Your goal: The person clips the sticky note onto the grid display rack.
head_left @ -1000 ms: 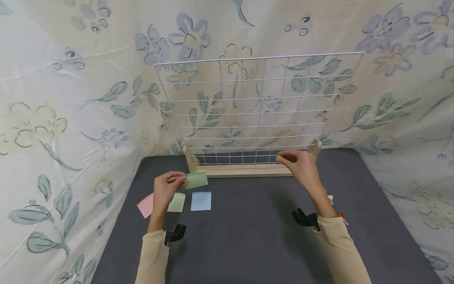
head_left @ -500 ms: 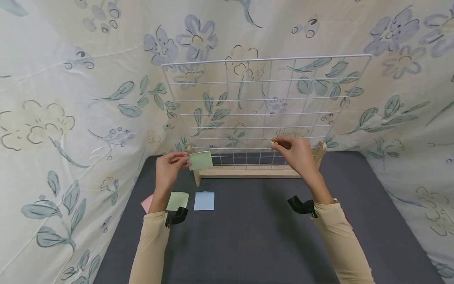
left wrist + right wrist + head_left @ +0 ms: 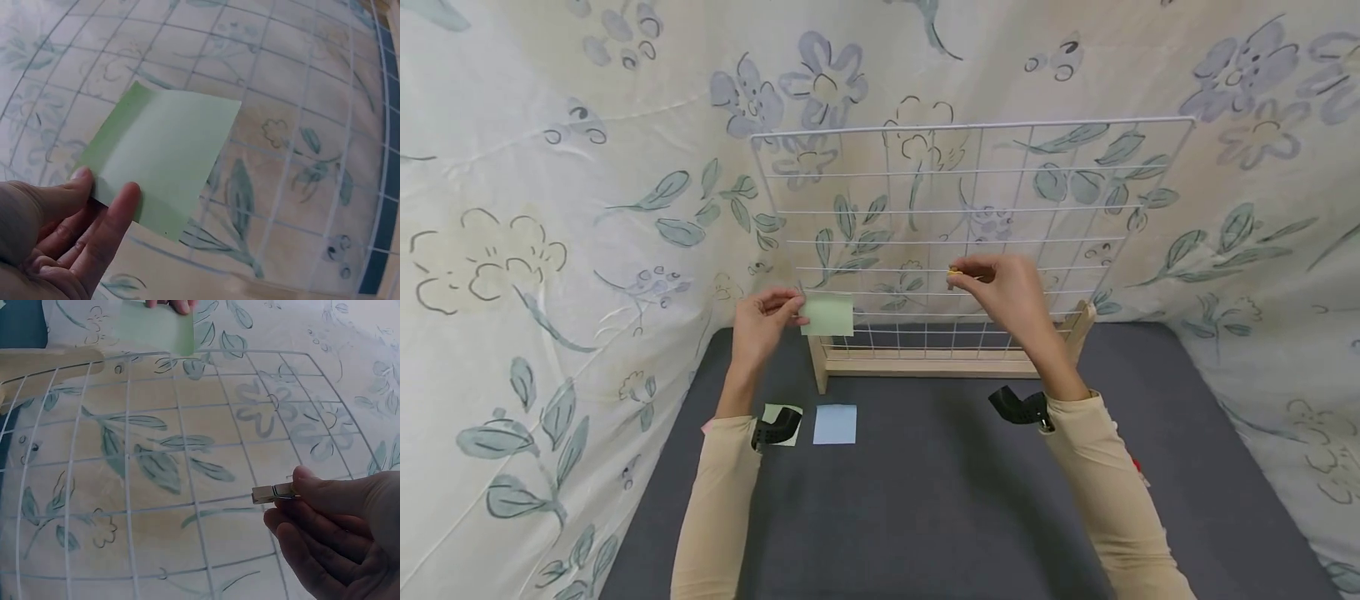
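My left hand (image 3: 762, 327) pinches a green sticky note (image 3: 829, 315) by its left edge, in front of the lower left of a white wire grid (image 3: 973, 127). In the left wrist view the note (image 3: 164, 153) lies flat between thumb and fingers, its far edge free. My right hand (image 3: 1011, 293) pinches a small wooden clothespin (image 3: 274, 492) between thumb and fingers, before the middle of the grid. A bit of yellow shows at its fingertips in the head view. The clothespin's tip points out from the right hand toward the wires.
The grid stands in a wooden base (image 3: 925, 364) at the back of the dark table (image 3: 910, 500). A blue note (image 3: 835, 425) and another green note (image 3: 772, 412) lie front left, the latter partly behind the left wrist camera. Floral cloth (image 3: 625, 125) surrounds the table.
Both hands have risen toward the grid. The left hand carried its green note up from above the table, while the right hand shifted up and leftward with the clothespin.
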